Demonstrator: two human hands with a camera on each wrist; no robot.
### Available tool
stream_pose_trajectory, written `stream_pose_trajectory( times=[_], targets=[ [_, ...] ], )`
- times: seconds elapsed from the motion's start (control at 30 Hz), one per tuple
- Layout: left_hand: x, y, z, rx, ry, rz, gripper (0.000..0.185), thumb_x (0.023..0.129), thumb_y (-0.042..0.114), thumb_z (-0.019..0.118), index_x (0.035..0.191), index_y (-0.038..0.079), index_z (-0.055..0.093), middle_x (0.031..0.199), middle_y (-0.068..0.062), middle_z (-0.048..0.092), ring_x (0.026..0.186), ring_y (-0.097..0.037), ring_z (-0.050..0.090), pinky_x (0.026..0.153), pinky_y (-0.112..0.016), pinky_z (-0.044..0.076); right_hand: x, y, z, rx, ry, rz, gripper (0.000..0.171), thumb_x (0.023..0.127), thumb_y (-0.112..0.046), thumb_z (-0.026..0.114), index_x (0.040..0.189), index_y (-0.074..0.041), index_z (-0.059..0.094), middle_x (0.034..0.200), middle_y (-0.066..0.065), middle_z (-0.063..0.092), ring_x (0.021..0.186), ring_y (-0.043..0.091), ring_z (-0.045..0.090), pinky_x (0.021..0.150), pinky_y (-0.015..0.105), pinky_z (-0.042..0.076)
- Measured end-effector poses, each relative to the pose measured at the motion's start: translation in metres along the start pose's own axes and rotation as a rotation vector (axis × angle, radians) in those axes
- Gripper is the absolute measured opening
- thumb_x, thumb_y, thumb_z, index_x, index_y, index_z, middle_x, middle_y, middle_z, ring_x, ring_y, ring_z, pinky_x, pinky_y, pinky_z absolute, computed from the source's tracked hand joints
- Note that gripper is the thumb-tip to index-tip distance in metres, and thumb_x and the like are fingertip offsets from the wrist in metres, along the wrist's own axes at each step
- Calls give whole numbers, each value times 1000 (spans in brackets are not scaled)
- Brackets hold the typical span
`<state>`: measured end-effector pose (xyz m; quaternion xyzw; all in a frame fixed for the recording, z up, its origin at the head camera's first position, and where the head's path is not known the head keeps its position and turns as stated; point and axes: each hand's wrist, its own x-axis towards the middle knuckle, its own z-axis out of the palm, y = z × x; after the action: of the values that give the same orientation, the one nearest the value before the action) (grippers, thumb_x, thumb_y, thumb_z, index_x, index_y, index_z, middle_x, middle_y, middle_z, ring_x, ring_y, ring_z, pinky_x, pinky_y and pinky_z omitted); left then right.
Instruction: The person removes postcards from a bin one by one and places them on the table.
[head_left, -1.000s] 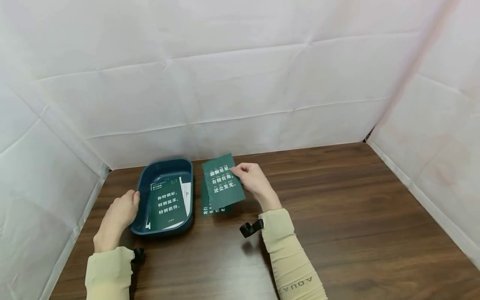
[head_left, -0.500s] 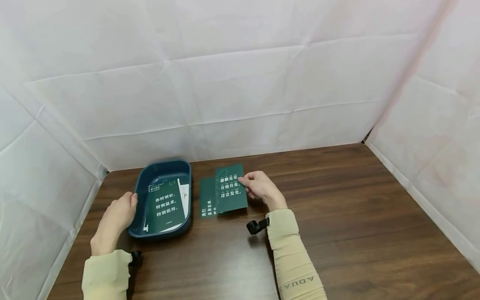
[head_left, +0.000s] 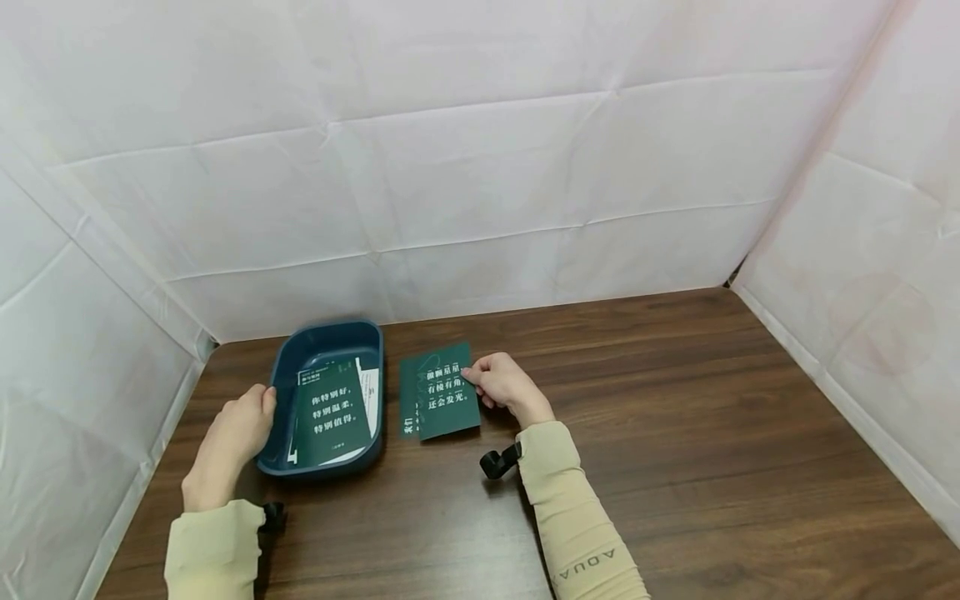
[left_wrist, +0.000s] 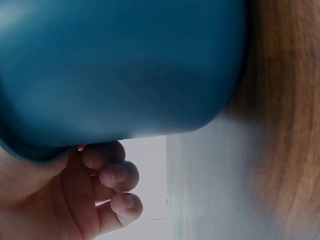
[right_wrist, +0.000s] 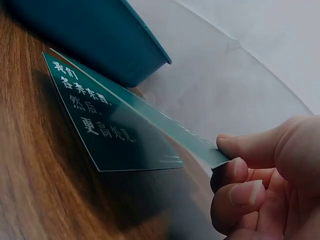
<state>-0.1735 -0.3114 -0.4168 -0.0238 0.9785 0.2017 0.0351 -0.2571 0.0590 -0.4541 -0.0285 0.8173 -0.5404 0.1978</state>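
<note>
My right hand point(head_left: 504, 387) pinches a dark green card point(head_left: 448, 408) with white Chinese characters between thumb and fingers at its right edge. That card overlaps a second green card point(right_wrist: 107, 125), which lies on the table. In the right wrist view the held card is seen nearly edge-on, tilted above the other one. My left hand point(head_left: 238, 429) grips the left rim of a blue plastic tub point(head_left: 378, 392), its curled fingers point(left_wrist: 117, 175) showing below the rim in the left wrist view. Inside the tub lies another green card point(head_left: 333, 417) on top of several white-edged cards.
The table point(head_left: 675, 417) has a dark wood-grain top. White sheeting point(head_left: 480, 167) hangs behind it and along both sides. A black strap point(head_left: 498, 460) with a small mount sits at my right wrist.
My right hand first carried its card down and to the right, then slid back left, so it now covers more of the card beneath. The left hand stays on the tub.
</note>
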Motion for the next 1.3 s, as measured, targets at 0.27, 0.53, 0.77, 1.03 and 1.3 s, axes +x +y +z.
stream_pose_trajectory(
  times=[0.27,0.53,0.77,1.03,1.3],
  targets=[
    [0,2,-1,0,1,-3,45,108,26,21,105,-9,49,93,-33,58,88,-51,59,70,-57,45,3,5,-6,9,-3,11,37,100,-27,58,68,-9,53,59,2,45,45,17,43,43,29,29],
    [0,3,0,0,2,0,46,108,27,21,105,-10,48,93,-34,58,88,-51,59,70,-57,46,5,6,-8,37,8,38,35,101,-25,57,70,-9,55,60,3,44,45,17,42,43,28,29],
    [-1,4,-1,5,-15,-18,47,108,27,20,110,-11,48,101,-37,57,93,-54,58,74,-59,45,6,7,-7,41,6,52,34,101,-23,58,70,-8,56,60,3,44,45,16,42,42,27,30],
    [-3,4,-3,9,-8,-11,45,108,26,21,106,-11,48,94,-35,58,89,-52,59,71,-57,45,11,10,-4,-2,10,49,33,100,-23,59,72,-5,61,57,4,47,41,17,44,40,28,31],
    [-3,5,-2,3,-4,-6,45,108,25,21,107,-11,48,96,-36,58,89,-52,59,71,-58,45,16,12,-3,-75,36,63,34,98,-26,62,73,-4,65,55,5,50,40,17,47,40,28,35]
  ],
)
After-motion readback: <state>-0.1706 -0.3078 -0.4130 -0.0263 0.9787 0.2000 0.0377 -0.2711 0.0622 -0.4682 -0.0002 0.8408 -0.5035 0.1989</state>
